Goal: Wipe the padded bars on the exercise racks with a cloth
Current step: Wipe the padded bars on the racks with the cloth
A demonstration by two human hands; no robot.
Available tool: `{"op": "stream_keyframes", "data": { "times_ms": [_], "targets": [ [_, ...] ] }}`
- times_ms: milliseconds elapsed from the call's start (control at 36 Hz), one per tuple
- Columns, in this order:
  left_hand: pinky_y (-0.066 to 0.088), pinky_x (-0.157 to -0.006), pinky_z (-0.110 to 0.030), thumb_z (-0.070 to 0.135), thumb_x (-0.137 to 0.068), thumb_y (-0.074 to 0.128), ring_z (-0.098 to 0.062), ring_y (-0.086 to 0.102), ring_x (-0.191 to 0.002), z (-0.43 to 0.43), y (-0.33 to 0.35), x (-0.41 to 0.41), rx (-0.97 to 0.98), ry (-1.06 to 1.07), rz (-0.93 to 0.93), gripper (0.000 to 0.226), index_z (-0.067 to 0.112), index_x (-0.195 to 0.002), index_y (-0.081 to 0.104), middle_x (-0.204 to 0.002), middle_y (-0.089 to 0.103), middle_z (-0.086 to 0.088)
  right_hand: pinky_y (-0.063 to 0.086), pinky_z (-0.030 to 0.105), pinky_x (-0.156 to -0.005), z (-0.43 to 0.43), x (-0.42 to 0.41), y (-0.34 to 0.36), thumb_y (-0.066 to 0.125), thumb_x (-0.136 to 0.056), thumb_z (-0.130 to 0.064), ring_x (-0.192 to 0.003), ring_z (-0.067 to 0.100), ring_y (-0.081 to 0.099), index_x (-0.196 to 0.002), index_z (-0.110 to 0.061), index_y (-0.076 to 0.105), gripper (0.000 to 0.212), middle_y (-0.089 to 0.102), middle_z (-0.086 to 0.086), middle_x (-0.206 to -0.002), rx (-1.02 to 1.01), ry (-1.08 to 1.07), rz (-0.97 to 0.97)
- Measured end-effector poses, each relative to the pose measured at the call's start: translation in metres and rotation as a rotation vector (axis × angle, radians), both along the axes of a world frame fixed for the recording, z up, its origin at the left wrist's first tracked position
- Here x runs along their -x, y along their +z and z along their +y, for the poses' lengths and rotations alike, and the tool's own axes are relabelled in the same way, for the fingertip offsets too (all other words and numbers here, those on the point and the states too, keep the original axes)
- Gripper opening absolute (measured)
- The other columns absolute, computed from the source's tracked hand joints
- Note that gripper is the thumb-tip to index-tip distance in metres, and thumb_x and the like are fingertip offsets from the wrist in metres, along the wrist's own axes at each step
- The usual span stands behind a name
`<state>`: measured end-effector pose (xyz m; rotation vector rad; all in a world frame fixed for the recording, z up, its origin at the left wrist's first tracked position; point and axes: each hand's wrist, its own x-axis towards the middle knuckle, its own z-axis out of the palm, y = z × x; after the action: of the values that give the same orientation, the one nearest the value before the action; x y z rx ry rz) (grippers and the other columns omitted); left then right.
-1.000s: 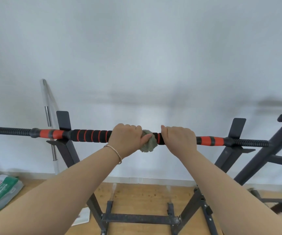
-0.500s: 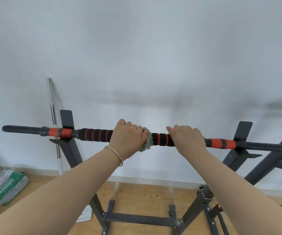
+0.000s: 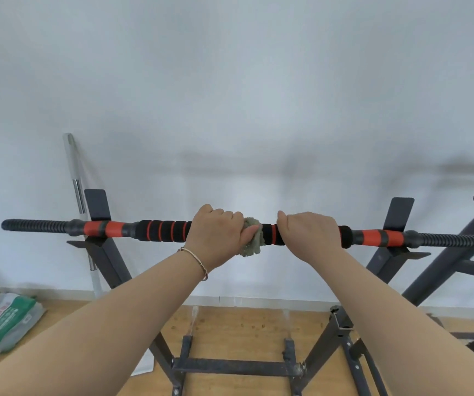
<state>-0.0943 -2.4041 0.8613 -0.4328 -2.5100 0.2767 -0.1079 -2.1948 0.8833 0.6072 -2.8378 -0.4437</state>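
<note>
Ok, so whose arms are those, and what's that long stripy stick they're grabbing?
Those arms belong to the person wearing the camera on their head, so you see what they see. The stick is a padded bar, black with orange rings, lying across a black metal rack. The left hand grips a grey-green cloth bunched against the bar, for wiping it. The right hand holds the bar with no cloth, probably to steady it. Down on the wooden floor lies a green-and-white bag.
</note>
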Motion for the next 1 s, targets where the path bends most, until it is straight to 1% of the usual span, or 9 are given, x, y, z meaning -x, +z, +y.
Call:
{"op": "stream_keyframes", "data": {
  "times_ms": [167, 250, 333, 417, 500, 667, 833, 917, 1000],
  "targets": [
    [0.025, -0.064, -0.035, 0.052, -0.089, -0.028, -0.022, 0.048, -0.053, -0.018, 0.015, 0.001, 0.237, 0.000, -0.163, 0.088, 0.018, -0.080, 0.053, -0.059, 0.049, 0.007, 0.023, 0.028, -0.049, 0.002, -0.004, -0.014, 0.068, -0.067, -0.005, -0.046, 0.024, 0.034, -0.087, -0.015, 0.059, 0.024, 0.027, -0.002, -0.054, 0.035, 0.020, 0.113],
    [0.031, -0.070, -0.034, 0.039, -0.101, 0.014, -0.019, 0.054, -0.063, -0.045, 0.025, -0.003, 0.339, -0.051, -0.238, 0.038, 0.023, -0.112, 0.046, -0.076, 0.054, 0.009, 0.028, 0.035, -0.058, 0.008, -0.006, -0.025, 0.038, -0.096, -0.017, -0.058, 0.025, 0.038, -0.091, -0.015, 0.057, 0.020, 0.039, -0.001, -0.067, 0.128, 0.073, 0.196],
    [0.039, -0.074, -0.038, 0.028, -0.101, 0.040, -0.019, 0.050, -0.058, -0.064, 0.031, -0.013, 0.204, -0.012, -0.212, 0.016, 0.025, -0.089, 0.051, -0.061, 0.043, 0.011, 0.027, 0.036, -0.065, 0.008, -0.011, -0.025, 0.024, -0.103, -0.026, -0.066, 0.024, 0.040, -0.089, -0.016, 0.056, 0.036, 0.046, -0.001, -0.075, 0.147, 0.054, 0.242],
    [0.041, -0.061, -0.038, 0.015, -0.083, 0.068, -0.023, 0.046, -0.055, -0.066, 0.017, -0.015, 0.125, -0.068, -0.062, 0.016, 0.019, -0.075, 0.055, -0.053, 0.039, 0.007, 0.031, 0.037, -0.069, 0.007, -0.015, -0.013, 0.035, -0.100, -0.021, -0.077, 0.026, 0.045, -0.112, -0.019, 0.053, 0.022, 0.051, 0.000, -0.091, 0.045, 0.090, 0.107],
    [0.039, -0.063, -0.038, 0.014, -0.084, 0.064, -0.025, 0.050, -0.066, -0.060, 0.008, -0.011, 0.103, -0.093, 0.028, 0.014, 0.017, -0.074, 0.056, -0.056, 0.050, 0.003, 0.035, 0.038, -0.071, -0.006, -0.008, 0.010, 0.042, -0.099, -0.019, -0.084, 0.026, 0.046, -0.126, -0.024, 0.043, 0.028, 0.047, 0.000, -0.093, -0.012, 0.089, -0.057],
    [0.041, -0.068, -0.040, 0.031, -0.106, 0.031, -0.024, 0.051, -0.068, -0.046, -0.006, -0.018, -0.051, -0.110, 0.091, 0.042, 0.016, -0.075, 0.056, -0.069, 0.055, 0.000, 0.033, 0.030, -0.052, -0.047, -0.001, 0.013, 0.049, -0.091, -0.009, -0.071, 0.026, 0.048, -0.117, -0.020, 0.039, 0.030, 0.047, 0.001, -0.078, -0.013, 0.031, -0.154],
    [0.035, -0.063, -0.037, 0.046, -0.106, 0.025, -0.022, 0.046, -0.061, -0.047, -0.003, -0.022, -0.022, -0.009, 0.072, 0.053, 0.017, -0.072, 0.052, -0.063, 0.048, 0.002, 0.024, 0.024, -0.048, -0.043, -0.008, 0.002, 0.055, -0.083, -0.006, -0.048, 0.017, 0.027, -0.090, -0.017, 0.034, 0.025, 0.037, -0.002, -0.059, 0.004, 0.058, 0.034],
    [0.034, -0.064, -0.036, 0.050, -0.105, 0.024, -0.021, 0.043, -0.055, -0.054, 0.001, -0.023, -0.033, 0.020, 0.055, 0.058, 0.018, -0.065, 0.051, -0.058, 0.046, 0.004, 0.018, 0.017, -0.049, -0.042, -0.014, -0.003, 0.070, -0.060, 0.001, -0.039, 0.015, 0.016, -0.071, -0.015, 0.035, 0.040, 0.013, -0.005, -0.047, 0.083, 0.099, 0.105],
    [0.032, -0.067, -0.035, 0.042, -0.101, 0.039, -0.019, 0.040, -0.057, -0.075, 0.009, -0.029, 0.056, 0.074, 0.005, 0.040, 0.021, -0.071, 0.054, -0.061, 0.045, 0.007, 0.017, 0.015, -0.051, -0.040, -0.015, -0.007, 0.069, -0.051, 0.003, -0.037, 0.013, 0.007, -0.064, -0.014, 0.033, 0.042, 0.005, -0.007, -0.047, 0.155, 0.109, 0.166]
  ]
}}
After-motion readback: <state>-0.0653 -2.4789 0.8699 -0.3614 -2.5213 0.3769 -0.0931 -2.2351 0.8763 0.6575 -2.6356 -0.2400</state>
